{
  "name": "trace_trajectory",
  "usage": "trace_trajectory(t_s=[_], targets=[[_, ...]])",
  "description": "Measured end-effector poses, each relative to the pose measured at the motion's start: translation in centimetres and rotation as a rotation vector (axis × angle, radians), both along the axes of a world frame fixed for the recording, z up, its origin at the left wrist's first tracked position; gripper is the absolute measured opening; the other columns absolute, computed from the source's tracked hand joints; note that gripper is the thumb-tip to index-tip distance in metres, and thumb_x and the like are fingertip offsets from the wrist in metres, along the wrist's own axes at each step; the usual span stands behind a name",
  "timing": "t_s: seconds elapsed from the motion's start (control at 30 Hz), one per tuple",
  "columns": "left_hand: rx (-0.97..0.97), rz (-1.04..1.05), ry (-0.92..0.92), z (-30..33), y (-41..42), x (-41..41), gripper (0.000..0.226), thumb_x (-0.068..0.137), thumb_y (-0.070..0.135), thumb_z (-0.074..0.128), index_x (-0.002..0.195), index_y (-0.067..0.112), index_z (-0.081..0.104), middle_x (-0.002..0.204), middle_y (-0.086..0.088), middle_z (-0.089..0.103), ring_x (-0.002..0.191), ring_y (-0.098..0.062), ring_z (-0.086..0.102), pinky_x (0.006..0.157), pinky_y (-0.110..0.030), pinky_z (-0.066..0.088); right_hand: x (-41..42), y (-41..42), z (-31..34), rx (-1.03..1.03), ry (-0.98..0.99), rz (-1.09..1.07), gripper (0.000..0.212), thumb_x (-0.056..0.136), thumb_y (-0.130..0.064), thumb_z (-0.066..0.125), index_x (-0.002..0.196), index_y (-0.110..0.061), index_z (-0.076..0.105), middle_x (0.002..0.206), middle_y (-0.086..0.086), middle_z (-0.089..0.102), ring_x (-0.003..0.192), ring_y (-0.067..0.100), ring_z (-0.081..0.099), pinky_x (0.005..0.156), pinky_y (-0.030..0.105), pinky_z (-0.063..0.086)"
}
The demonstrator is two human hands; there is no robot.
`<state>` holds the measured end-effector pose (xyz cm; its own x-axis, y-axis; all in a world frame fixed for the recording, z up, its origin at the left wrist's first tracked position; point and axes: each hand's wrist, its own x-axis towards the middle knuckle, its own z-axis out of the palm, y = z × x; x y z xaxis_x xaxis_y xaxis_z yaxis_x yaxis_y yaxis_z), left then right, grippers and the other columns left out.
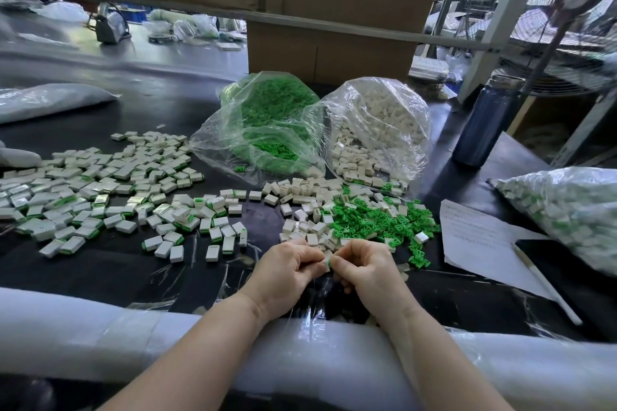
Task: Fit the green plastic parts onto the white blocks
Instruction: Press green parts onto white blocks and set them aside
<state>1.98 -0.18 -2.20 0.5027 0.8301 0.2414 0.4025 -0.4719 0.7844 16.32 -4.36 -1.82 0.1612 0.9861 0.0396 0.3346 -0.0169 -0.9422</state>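
My left hand (287, 272) and right hand (362, 265) meet near the tabletop's (110, 272) front edge, both pinching one white block (326, 264) with a green part (329, 266) on it; loose green parts (364, 220) lie just beyond.

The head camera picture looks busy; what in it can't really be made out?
- Piece between the left hand and right hand: the fingers hide most of it, so whether green is fully seated is unclear.
- Writing on the paper sheet: too small to read.
- Bag of pieces at right: cut off by the frame edge.
- Fan and far bench clutter: blurred.
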Motion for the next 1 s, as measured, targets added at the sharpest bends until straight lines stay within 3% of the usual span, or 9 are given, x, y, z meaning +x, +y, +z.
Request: trace_trajectory(t_s=[0.1, 0.23, 0.37, 0.5, 0.63, 0.77, 1.0], targets=[[-0.019, -0.017, 0.009, -0.10, 0.06, 0.03, 0.015, 0.086, 0.014, 0.063, 0.097, 0.009, 0.072, 0.084, -0.001, 0.057, 0.082, -0.016, 0.056, 0.081, -0.024, 0.045, -0.07, -0.05, 0.09, 0.005, -0.038, 0.011, 0.020, 0.083, -0.005, 0.065, 0.065, -0.012, 0.060, 0.057, 0.002, 0.056, 0.054, 0.011, 0.050, 0.054, 0.028, 0.044], [-0.055, 0.021, -0.090, -0.10, 0.05, 0.08, 0.013, 0.086, 0.015, 0.064, 0.094, 0.010, 0.073, 0.087, -0.005, 0.067, 0.084, -0.017, 0.062, 0.081, -0.026, 0.049, -0.18, 0.08, -0.02, 0.010, 0.137, -0.054, 0.017, 0.083, -0.003, 0.064, 0.068, -0.008, 0.062, 0.051, -0.003, 0.057, 0.048, 0.007, 0.052, 0.047, 0.020, 0.044], [-0.072, 0.036, -0.156, -0.05, -0.15, 0.28, 0.011, 0.081, 0.014, 0.069, 0.092, 0.016, 0.071, 0.078, 0.007, 0.067, 0.075, -0.005, 0.061, 0.072, -0.013, 0.047, -0.23, 0.23, 0.02, 0.041, 0.238, -0.095, 0.010, 0.082, -0.002, 0.065, 0.073, -0.001, 0.065, 0.060, 0.009, 0.064, 0.054, 0.013, 0.056, 0.050, 0.020, 0.047], [-0.121, 0.056, -0.193, -0.04, -0.18, 0.25, 0.023, 0.076, 0.008, 0.073, 0.088, 0.023, 0.060, 0.079, -0.007, 0.066, 0.070, -0.014, 0.061, 0.072, -0.024, 0.052, -0.15, 0.03, 0.17, 0.059, 0.288, -0.110, 0.005, 0.080, -0.001, 0.067, 0.078, 0.002, 0.065, 0.063, 0.010, 0.064, 0.053, 0.014, 0.057, 0.049, 0.020, 0.048], [-0.139, 0.055, -0.221, -0.02, -0.06, 0.23, 0.009, 0.083, 0.013, 0.067, 0.089, 0.019, 0.063, 0.082, -0.004, 0.066, 0.076, -0.013, 0.061, 0.078, -0.026, 0.051, -0.06, -0.18, 0.29, 0.055, 0.357, -0.079, 0.005, 0.082, -0.002, 0.066, 0.085, -0.003, 0.068, 0.073, 0.011, 0.068, 0.061, 0.015, 0.060, 0.055, 0.021, 0.050], [-0.129, 0.099, -0.225, 0.06, 0.29, 0.02, 0.011, 0.088, 0.015, 0.060, 0.094, 0.013, 0.069, 0.091, 0.000, 0.068, 0.089, -0.012, 0.062, 0.083, -0.017, 0.047, -0.13, -0.06, 0.27, 0.066, 0.320, -0.064, 0.005, 0.082, -0.002, 0.066, 0.082, -0.004, 0.070, 0.069, 0.006, 0.068, 0.060, 0.012, 0.059, 0.056, 0.021, 0.051], [-0.099, 0.067, -0.163, 0.22, 0.14, -0.12, 0.014, 0.088, 0.014, 0.060, 0.095, 0.009, 0.071, 0.081, 0.004, 0.063, 0.079, -0.004, 0.057, 0.074, -0.009, 0.042, -0.20, 0.01, 0.10, 0.061, 0.191, -0.055, 0.010, 0.082, -0.003, 0.067, 0.074, -0.008, 0.067, 0.058, -0.003, 0.063, 0.052, 0.008, 0.057, 0.052, 0.019, 0.049]])
